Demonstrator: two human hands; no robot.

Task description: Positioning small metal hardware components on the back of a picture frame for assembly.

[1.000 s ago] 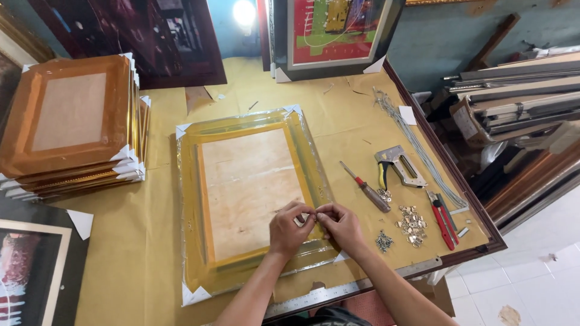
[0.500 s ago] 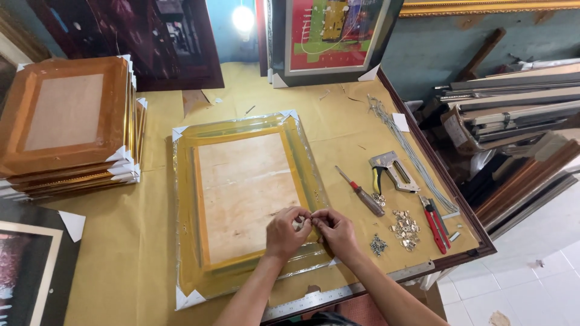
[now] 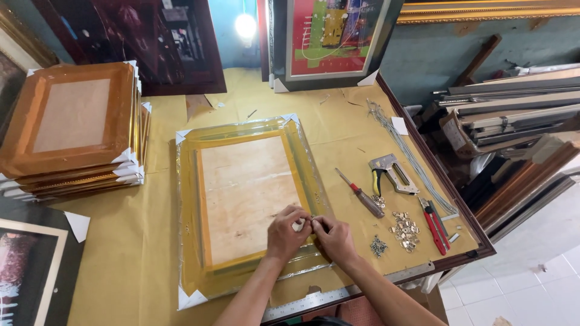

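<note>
Both hands, left hand (image 3: 287, 232) and right hand (image 3: 334, 236), stay pinched together on a small metal fitting (image 3: 313, 220) at the frame (image 3: 248, 199) back's edge. Nothing around has shifted; screwdriver (image 3: 360, 194) lies just right.

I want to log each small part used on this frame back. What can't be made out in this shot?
- Head view: the small item pinched between the left hand and right hand is covered by their fingers and too small to tell.
- The small metal fittings by the screwdriver are too tiny to identify.
- The wrapped frame lies face down, so its front is hidden.
- The picture at lower left is cut off by the edge.
</note>
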